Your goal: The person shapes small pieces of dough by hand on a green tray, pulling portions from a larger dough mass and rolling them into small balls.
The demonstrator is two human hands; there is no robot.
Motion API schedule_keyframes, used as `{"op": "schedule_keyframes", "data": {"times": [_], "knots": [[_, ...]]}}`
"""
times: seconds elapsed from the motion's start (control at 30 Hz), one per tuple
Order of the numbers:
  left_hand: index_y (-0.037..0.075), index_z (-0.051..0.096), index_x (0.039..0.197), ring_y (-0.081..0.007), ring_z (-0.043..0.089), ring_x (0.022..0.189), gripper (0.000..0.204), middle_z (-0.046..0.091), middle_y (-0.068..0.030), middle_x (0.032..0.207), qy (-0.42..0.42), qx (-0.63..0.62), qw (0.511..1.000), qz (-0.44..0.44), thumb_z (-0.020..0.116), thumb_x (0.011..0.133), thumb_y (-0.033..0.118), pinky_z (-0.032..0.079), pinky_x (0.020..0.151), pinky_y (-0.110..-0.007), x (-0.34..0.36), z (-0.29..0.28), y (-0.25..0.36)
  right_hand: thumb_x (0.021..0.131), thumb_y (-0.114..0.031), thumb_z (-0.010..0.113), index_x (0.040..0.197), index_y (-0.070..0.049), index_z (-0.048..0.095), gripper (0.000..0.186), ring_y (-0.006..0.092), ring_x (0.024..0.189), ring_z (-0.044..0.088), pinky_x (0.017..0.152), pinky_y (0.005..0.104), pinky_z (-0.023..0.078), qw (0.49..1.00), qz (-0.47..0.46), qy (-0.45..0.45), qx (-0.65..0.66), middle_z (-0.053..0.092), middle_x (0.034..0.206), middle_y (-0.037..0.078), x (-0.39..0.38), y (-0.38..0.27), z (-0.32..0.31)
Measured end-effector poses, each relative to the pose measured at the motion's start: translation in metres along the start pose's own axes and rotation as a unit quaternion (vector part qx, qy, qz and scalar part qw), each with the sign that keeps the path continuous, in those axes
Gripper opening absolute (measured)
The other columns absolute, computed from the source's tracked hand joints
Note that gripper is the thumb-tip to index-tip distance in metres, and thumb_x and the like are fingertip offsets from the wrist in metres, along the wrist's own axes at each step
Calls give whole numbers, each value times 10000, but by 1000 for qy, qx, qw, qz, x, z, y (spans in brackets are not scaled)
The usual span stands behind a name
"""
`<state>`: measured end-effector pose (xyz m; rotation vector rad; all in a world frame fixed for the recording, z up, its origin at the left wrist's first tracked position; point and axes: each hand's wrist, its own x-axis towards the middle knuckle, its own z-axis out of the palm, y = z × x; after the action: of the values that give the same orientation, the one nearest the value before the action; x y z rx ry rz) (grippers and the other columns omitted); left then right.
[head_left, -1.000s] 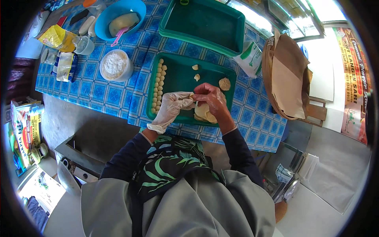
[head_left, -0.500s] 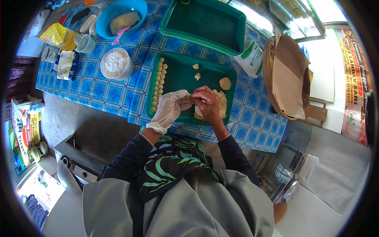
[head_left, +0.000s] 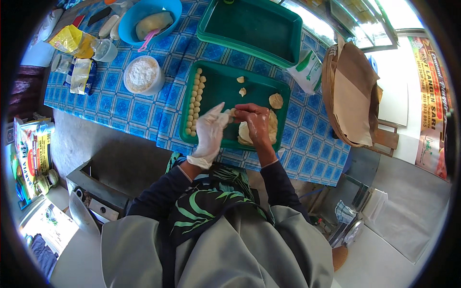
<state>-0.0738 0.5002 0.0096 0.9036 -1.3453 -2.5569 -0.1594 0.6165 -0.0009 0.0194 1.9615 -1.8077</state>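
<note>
Over the near middle of a green tray (head_left: 188, 103), my two hands meet at a small piece of dough (head_left: 233, 112). My right hand (head_left: 255, 121) is bare and floury, its fingertips pinched on the dough. From the other side my left hand (head_left: 210, 132), in a whitish glove, has its curled fingers on the same piece, with the thumb pointing up; the grip is partly hidden. Small dough balls (head_left: 196, 98) line the tray's left side. Two scraps of dough (head_left: 242, 91) lie toward the far side. At the right are a round lump (head_left: 275, 101) and a larger dough mass (head_left: 246, 136), partly behind my right hand.
Another green tray (head_left: 249, 29) stands beyond, beside a white-and-green bag (head_left: 307, 72). On the left are a tub of white powder (head_left: 141, 74), a blue bowl (head_left: 127, 29) with dough and a pink-handled tool, and yellow packaging (head_left: 72, 42). Paper-lined round baskets (head_left: 353, 96) stand right.
My left hand has turned, its thumb now raised and its palm more upright. The right fingers have drawn together, and the small dough piece now shows between the hands.
</note>
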Motion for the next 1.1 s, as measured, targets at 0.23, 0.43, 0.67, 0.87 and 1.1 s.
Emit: {"op": "schedule_keyframes", "data": {"times": [0.23, 0.43, 0.67, 0.87, 1.1], "knots": [[-79, 594, 1149, -175, 680, 824, 324, 693, -123, 951, -119, -33, 986, -110, 635, 906, 131, 547, 749, -287, 27, -29, 6, 798, -3, 697, 901, 31, 707, 109, 136, 652, 636, 608, 252, 520, 994, 24, -93, -50, 675, 760, 81, 1, -7, 1], [-46, 636, 1003, -216, 686, 821, 175, 686, -133, 934, -60, -147, 975, -158, 618, 911, 101, 564, 771, -330, 27, -30, -8, 766, 8, 729, 896, -5, 709, 132, 125, 724, 637, 660, 262, 524, 970, -187, -98, -122, 659, 796, 45, -1, 6, 3], [-9, 634, 974, -198, 663, 924, 157, 663, -148, 1020, -82, -193, 955, -211, 575, 949, 134, 555, 813, -300, 25, -36, 4, 722, -58, 697, 805, -32, 701, 87, 282, 729, 660, 631, 348, 518, 835, -176, 7, -522, 671, 815, 144, -5, 23, -34], [-17, 541, 1086, -221, 656, 946, 187, 626, -187, 1096, -92, -164, 963, -193, 590, 931, 77, 567, 827, -291, 19, -26, 14, 669, -80, 655, 728, -20, 688, 90, 327, 631, 633, 572, 405, 497, 759, -207, -24, -617, 674, 796, 173, -6, 30, -50], [-30, 499, 1146, -241, 655, 972, 239, 618, -195, 1112, -98, -176, 961, -188, 575, 927, 29, 563, 859, -299, 21, -29, 10, 768, -84, 734, 874, 35, 686, 166, 138, 564, 589, 468, 280, 452, 980, 102, -138, 103, 667, 757, 77, -13, -28, -38]]}}
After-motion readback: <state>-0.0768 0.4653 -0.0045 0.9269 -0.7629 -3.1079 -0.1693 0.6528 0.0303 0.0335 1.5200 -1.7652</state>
